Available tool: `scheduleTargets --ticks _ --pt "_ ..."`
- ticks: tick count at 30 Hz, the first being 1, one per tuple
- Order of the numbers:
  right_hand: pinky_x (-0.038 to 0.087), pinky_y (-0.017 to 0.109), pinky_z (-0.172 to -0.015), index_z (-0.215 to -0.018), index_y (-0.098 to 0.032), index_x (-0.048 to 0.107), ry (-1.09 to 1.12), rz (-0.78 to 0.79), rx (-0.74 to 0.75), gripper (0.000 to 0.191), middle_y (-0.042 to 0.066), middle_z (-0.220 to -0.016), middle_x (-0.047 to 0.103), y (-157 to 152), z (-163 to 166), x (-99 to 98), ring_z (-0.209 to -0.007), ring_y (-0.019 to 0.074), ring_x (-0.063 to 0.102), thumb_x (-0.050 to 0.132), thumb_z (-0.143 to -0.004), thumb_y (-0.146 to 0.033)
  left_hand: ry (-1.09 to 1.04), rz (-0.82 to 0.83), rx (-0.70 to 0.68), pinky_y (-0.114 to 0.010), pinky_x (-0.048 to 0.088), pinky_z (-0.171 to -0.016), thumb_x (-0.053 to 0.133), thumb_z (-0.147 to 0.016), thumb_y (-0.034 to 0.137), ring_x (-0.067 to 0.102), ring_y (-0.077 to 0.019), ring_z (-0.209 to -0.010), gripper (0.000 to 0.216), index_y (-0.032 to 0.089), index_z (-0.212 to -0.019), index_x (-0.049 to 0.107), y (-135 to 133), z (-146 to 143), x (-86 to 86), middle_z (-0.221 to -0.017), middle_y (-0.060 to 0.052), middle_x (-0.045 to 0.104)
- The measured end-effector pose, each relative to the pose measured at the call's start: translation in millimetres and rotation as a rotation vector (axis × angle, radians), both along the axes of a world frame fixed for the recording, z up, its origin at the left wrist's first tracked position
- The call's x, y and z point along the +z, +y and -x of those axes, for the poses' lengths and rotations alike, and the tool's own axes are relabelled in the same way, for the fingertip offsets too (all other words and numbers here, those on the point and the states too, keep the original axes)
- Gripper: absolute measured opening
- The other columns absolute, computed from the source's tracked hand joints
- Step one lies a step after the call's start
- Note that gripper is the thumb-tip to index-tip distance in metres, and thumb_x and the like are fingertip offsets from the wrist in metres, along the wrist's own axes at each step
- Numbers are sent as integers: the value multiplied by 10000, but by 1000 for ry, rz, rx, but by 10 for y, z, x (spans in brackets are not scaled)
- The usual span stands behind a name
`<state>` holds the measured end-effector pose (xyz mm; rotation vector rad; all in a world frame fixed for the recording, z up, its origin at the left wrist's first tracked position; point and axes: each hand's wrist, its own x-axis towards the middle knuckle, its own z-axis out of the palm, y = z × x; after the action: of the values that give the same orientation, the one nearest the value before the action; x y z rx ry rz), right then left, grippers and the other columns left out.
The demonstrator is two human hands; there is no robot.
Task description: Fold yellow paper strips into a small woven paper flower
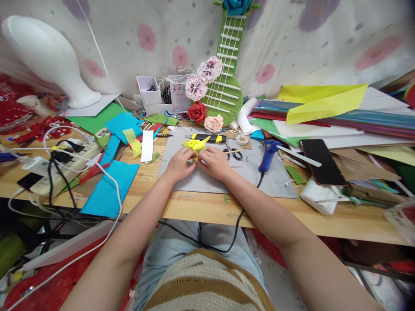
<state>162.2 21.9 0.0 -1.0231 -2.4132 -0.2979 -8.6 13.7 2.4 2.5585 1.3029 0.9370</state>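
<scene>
Both my hands meet over a grey cutting mat on a wooden table. My left hand and my right hand pinch a small yellow paper flower between their fingertips, fingers closed on it. Just beyond the flower lies a black and yellow utility knife. A pair of scissors lies right of my right hand.
A blue glue gun rests on the mat's right side, a black phone beyond it. Stacked coloured paper fills the right. A green paper guitar with paper flowers leans at the back. A power strip with cables and blue paper lie left.
</scene>
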Motion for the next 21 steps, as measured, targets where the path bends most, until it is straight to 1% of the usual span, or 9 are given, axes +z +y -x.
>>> scheduleTargets --ticks 5,11,14,17,18,21 --pt "287 278 -629 -733 -185 569 58 25 -18 237 46 -672 610 -2 -3 0 -689 164 462 390 -878 -242 36 -92 63 -319 445 -822 551 -731 163 503 -198 -944 161 185 -890 558 4 -33 -29 -936 -58 557" --pt "295 272 -635 -723 -189 559 83 46 -32 214 42 -686 614 0 -23 11 -686 158 469 415 -873 -241 36 -85 47 -323 441 -858 559 -741 136 504 -190 -975 199 195 -930 579 46 3 -50 -965 -53 556" --pt "300 272 -628 -724 -188 557 87 44 -26 217 42 -689 622 -8 -32 15 -682 158 472 411 -875 -246 -6 -53 5 -323 442 -867 584 -769 220 516 -181 -975 166 200 -934 586 47 41 -41 -970 -47 572" --pt "306 271 -623 -724 -189 555 93 35 -17 217 36 -677 625 -14 -44 19 -675 159 479 412 -874 -254 -47 -20 -36 -309 451 -857 612 -757 307 527 -177 -969 219 187 -939 591 17 56 -10 -980 -51 581" --pt "308 270 -623 -724 -189 554 95 35 -16 214 34 -673 625 -15 -49 20 -675 159 481 414 -872 -254 -51 -12 -42 -305 453 -855 609 -753 302 528 -177 -971 229 182 -948 591 4 53 2 -986 -54 580" --pt "311 266 -626 -726 -188 551 96 42 -22 205 32 -668 623 -15 -58 24 -676 159 484 418 -869 -250 -44 -17 -24 -302 451 -863 573 -745 218 529 -175 -973 218 180 -959 589 -22 25 19 -989 -54 577"
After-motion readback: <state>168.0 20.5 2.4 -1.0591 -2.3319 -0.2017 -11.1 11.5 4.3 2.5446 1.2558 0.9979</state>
